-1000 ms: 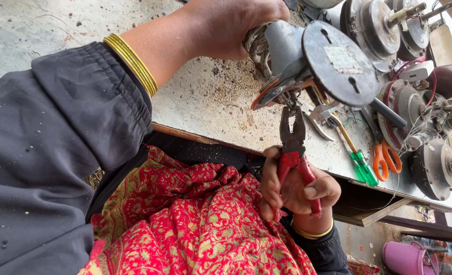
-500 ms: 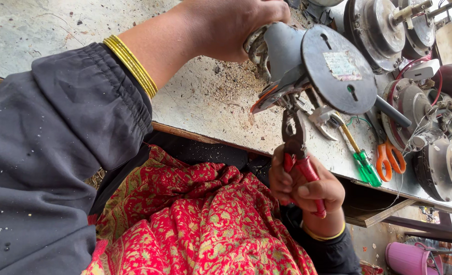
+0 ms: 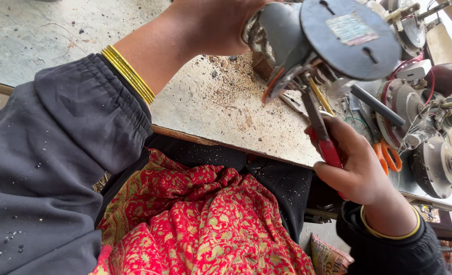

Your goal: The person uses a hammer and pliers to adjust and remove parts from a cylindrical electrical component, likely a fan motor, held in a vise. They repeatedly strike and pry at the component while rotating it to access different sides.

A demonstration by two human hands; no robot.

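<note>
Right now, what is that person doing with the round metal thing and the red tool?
A person sits at a dusty workbench. The left hand holds up a grey electric motor above the bench. The right hand squeezes red-handled pliers, whose tip reaches up into the wires under the motor. More motors and orange-handled scissors lie on the bench to the right.

Left hand (image 3: 210,23) raised, grip closed; right hand (image 3: 355,163) fisted, wrist bent

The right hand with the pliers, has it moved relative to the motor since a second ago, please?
Yes. The right hand has risen toward the motor, away from the bench edge, the pliers nosing under the housing.
</note>
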